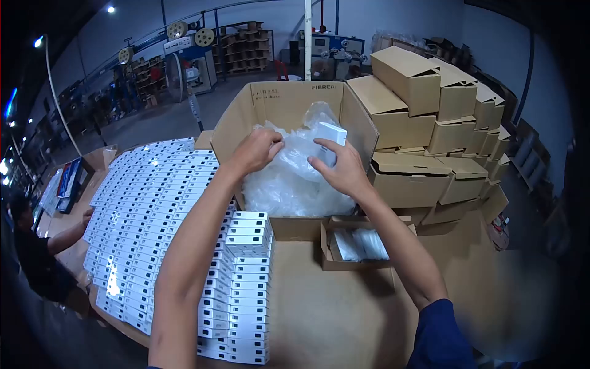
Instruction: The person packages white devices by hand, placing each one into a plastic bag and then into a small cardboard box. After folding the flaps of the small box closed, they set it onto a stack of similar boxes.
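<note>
Your table point(326, 301) carries rows of white boxes point(147, 221) along its left edge and, toward its far edge, an open carton point(301, 229) filled with clear plastic point(279, 184). Near that carton's front right corner sits a small carton point(356, 265). Your left hand point(258, 150) curls nearly closed at the plastic; whether it grips any, I cannot tell. Your right hand point(346, 171), half open, holds a single white box point(332, 131) over the open carton's right side.
</note>
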Motion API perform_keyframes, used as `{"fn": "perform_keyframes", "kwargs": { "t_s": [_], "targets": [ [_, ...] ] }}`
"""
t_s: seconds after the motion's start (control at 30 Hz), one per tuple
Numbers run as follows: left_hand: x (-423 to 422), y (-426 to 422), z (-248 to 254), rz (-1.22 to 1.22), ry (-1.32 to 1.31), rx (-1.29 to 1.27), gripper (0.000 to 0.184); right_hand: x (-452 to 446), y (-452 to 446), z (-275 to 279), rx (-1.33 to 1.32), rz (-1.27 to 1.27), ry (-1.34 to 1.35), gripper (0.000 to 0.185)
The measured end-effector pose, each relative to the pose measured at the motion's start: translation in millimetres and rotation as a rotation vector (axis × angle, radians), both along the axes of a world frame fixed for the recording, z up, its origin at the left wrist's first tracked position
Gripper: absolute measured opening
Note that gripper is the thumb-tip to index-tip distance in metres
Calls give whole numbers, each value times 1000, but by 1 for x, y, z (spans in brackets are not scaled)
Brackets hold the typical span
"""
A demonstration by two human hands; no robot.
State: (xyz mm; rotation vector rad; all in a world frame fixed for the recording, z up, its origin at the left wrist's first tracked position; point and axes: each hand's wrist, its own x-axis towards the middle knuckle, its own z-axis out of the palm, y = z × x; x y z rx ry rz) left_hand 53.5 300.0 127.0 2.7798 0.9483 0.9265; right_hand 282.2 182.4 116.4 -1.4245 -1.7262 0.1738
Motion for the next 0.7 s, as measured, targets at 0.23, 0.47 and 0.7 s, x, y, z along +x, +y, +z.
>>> {"fn": "perform_keyframes", "kwargs": {
  "t_s": [0.23,0.47,0.7],
  "targets": [
    [2,8,5,233,-89,-236,28,-8,40,-21,73,-78,-134,56],
    [4,6,4,401,-357,-134,27,-19,55,-45,116,-107,-101,58],
    [11,-8,41,448,-688,16,31,-13,37,40,23,142,251,68]
  ]
}}
